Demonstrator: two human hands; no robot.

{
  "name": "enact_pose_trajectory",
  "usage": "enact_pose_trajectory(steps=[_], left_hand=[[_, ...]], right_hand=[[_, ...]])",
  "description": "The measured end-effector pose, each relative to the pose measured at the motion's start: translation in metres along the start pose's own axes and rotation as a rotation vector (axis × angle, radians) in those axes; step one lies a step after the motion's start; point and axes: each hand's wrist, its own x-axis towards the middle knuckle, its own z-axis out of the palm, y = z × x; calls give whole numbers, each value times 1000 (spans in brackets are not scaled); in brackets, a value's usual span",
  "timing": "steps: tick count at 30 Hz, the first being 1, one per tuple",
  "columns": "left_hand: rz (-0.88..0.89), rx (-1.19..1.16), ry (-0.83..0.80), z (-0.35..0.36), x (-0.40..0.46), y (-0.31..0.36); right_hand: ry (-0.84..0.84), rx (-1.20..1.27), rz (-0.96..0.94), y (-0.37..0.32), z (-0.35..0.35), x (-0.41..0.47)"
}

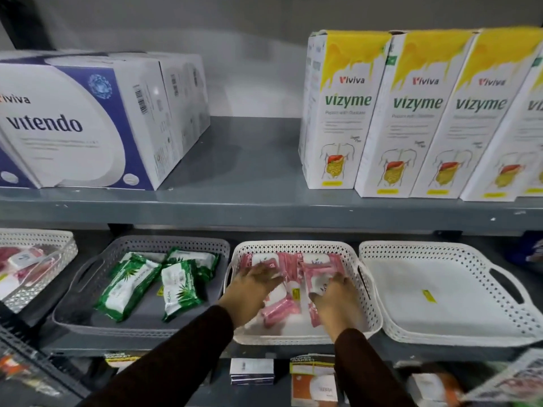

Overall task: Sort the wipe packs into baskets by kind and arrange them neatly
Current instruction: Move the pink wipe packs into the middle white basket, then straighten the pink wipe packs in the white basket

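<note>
Both hands, left [255, 284] and right [332, 295], lay spread flat, gripping nothing, on pink wipe packs [282, 311] jumbled in the middle white perforated basket [367, 315], green packs [130, 284] already left, sorting seemingly done, tidying left.

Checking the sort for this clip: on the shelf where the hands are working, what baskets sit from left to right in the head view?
Clear basket with reddish packs → grey basket with green wipe packs → white basket with pink wipe packs, left hand and right hand in it → empty white basket.
</note>
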Motion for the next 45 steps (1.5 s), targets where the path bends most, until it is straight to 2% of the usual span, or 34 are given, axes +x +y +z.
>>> enact_pose_trajectory(steps=[3,8,12,17,21,23,25,27,29,30,35,37,40,45], left_hand=[[102,79,-76,-3,17,2],[33,46,-111,0,15,5],[-35,-121,-72,13,5,0],[-76,-179,-49,14,8,4],[-94,-173,-49,14,8,4],[-85,-176,-55,17,6,3],[-72,-184,-55,22,6,-1],[-67,-170,-62,23,5,-6],[-44,-199,-68,23,3,-7],[-40,-247,-68,24,1,-6],[-161,-323,-42,27,1,7],[-223,-382,-42,32,1,11],[-270,-440,-31,34,3,15],[-344,-550,-21,34,12,18]], right_hand=[[-71,18,-8,13,-1,5],[-172,30,-39,19,-10,20],[-209,76,-32,32,-13,29],[-199,119,76,29,-25,20],[-173,383,232,25,-28,17],[-212,296,153,27,-33,18],[-238,87,-39,32,-40,28],[-369,-64,-233,29,-50,31],[-536,-90,-279,27,-52,29],[-563,-80,-263,25,-52,26],[-321,-98,-128,28,-42,7],[-241,-82,-129,27,-33,1],[-224,14,-148,23,-19,-3],[-256,0,-120,24,-12,5]])
